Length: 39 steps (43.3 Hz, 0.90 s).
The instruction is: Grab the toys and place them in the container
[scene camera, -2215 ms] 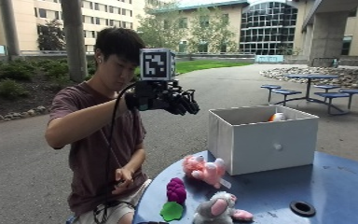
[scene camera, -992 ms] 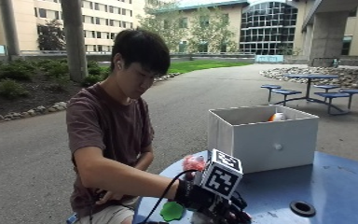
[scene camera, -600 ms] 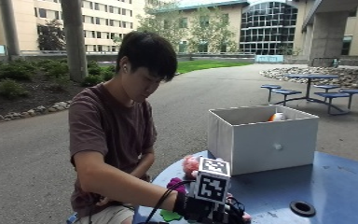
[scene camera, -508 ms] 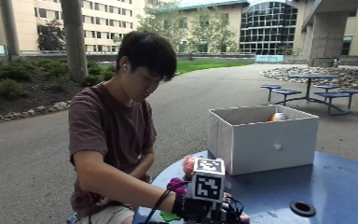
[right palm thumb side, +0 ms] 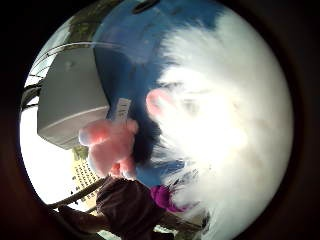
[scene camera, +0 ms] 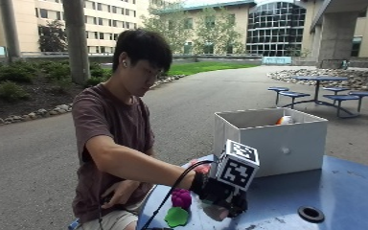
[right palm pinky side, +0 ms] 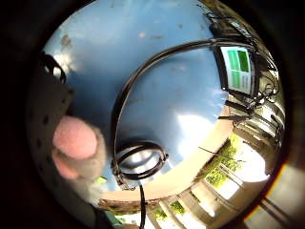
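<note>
We list the gloved right hand (scene camera: 225, 196), come down from head height to the near edge of the smooth blue table (scene camera: 343, 187). It is set over the fluffy white plush toy (right palm thumb side: 220, 125), which seems to lie there unlifted, so this pick-up looks barely begun; we cannot tell how the fingers stand. Beside it: a knobbly purple toy (scene camera: 181, 198) and a flat green piece (scene camera: 177, 216); beyond, a soft pink plush toy (right palm thumb side: 107, 147) and the square, plain-walled white box (scene camera: 270, 146).

Round blue table (scene camera: 337, 191) with a black-rimmed centre hole (scene camera: 311, 213). Behind it, a paved walkway (scene camera: 197, 100), a picnic table with benches (scene camera: 318, 88), a bed of pale stones (scene camera: 318, 75), a lawn (scene camera: 200, 68) and multi-storey buildings (scene camera: 101, 21).
</note>
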{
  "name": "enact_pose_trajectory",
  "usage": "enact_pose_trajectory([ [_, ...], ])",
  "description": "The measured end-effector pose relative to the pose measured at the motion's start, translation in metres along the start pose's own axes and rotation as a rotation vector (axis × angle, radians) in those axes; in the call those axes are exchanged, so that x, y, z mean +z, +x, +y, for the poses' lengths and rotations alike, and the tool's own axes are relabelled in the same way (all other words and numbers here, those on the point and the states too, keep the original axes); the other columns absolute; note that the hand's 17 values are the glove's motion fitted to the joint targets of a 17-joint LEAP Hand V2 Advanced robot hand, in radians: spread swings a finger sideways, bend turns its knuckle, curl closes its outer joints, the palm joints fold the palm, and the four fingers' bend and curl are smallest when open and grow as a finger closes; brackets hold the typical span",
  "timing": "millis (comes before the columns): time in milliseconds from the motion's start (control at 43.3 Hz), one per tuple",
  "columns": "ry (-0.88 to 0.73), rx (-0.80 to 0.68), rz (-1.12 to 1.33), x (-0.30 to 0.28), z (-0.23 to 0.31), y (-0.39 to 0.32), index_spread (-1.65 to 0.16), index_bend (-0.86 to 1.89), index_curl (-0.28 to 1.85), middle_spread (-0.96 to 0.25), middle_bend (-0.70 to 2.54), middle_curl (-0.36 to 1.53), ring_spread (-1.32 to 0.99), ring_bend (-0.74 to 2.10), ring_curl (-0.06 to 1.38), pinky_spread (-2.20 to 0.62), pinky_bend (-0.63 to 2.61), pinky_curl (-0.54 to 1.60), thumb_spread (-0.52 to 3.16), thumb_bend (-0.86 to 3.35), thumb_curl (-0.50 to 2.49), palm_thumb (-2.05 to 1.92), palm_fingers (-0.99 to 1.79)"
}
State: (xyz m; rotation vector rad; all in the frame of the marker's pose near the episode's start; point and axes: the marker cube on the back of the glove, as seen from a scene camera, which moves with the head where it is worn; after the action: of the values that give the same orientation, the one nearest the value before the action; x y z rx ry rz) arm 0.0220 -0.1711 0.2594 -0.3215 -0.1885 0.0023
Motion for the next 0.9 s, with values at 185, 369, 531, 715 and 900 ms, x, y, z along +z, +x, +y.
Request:
enact_pose_trajectory([
  [185,0.102,-0.042,-0.004,-0.108,0.012,-0.055,-0.12,0.97,0.54,-0.29,1.24,0.71,-0.36,1.39,0.56,-0.39,1.02,0.44,1.21,0.27,0.53,0.71,1.0],
  [369,0.251,-0.111,0.116,-0.227,0.032,-0.147,-0.16,0.91,0.58,-0.32,1.27,0.78,-0.38,1.46,0.6,-0.38,1.13,0.5,1.12,0.18,0.56,0.63,0.91],
  [531,0.338,-0.239,0.184,-0.287,0.04,-0.211,-0.19,0.9,0.63,-0.34,1.28,0.84,-0.38,1.5,0.62,-0.37,1.17,0.52,1.08,0.15,0.6,0.63,0.86],
  [715,0.352,-0.378,0.19,-0.293,0.017,-0.345,-0.22,0.9,0.7,-0.36,1.28,0.9,-0.38,1.53,0.64,-0.37,1.2,0.52,1.06,0.11,0.63,0.62,0.83],
  [900,0.305,-0.426,0.236,-0.262,-0.02,-0.424,-0.24,0.88,0.76,-0.37,1.25,0.93,-0.38,1.55,0.65,-0.36,1.19,0.52,1.11,0.06,0.63,0.58,0.77],
])
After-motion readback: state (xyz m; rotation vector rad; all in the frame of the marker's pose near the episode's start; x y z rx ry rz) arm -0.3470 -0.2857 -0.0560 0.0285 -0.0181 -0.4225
